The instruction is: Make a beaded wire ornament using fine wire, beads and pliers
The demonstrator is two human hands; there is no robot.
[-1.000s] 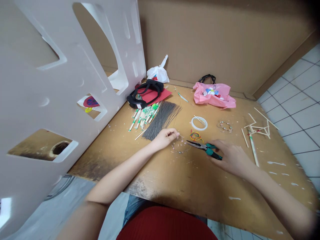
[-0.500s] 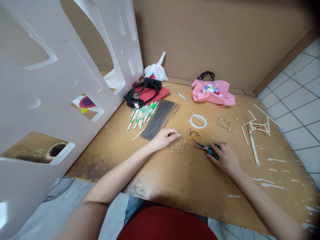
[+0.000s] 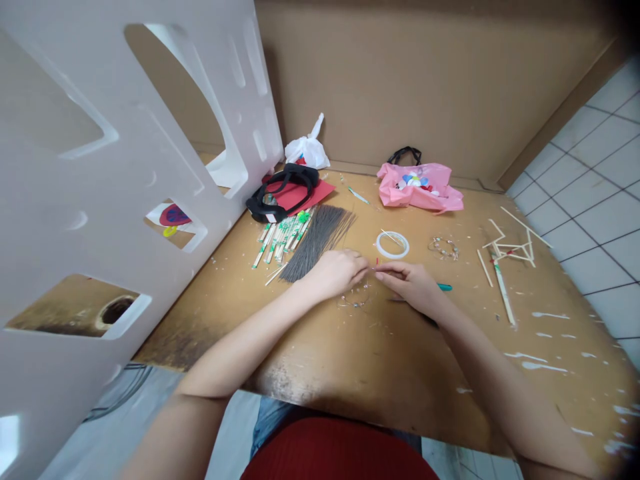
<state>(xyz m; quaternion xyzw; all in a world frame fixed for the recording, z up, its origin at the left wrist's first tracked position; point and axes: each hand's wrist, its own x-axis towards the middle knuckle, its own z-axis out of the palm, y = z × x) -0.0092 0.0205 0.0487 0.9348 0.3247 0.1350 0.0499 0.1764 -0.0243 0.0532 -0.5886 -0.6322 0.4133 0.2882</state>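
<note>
My left hand (image 3: 345,272) is closed in a pinch at the upper edge of a thin wire ring strung with small beads (image 3: 356,304), which hangs just above or rests on the table. Opposite it, my right hand (image 3: 407,283) pinches at the same spot, its fingertips almost meeting the left ones; the bit of wire between them is too fine to make out fully. Beneath my right hand lie the pliers, mostly covered, with one green handle (image 3: 444,287) showing.
Grey wires (image 3: 317,243) and wrapped chopsticks (image 3: 280,237) lie left of my hands. Beyond are a white ring-shaped roll (image 3: 393,245), another beaded wire ring (image 3: 443,248), a pink bag (image 3: 420,188) and a black headset (image 3: 260,208). A stick frame (image 3: 515,252) lies right; a white plastic panel (image 3: 165,153) stands left.
My right hand has let go of the pliers and moved left to meet my left hand at the beaded wire ring. The pliers stay on the table. The view has shifted slightly.
</note>
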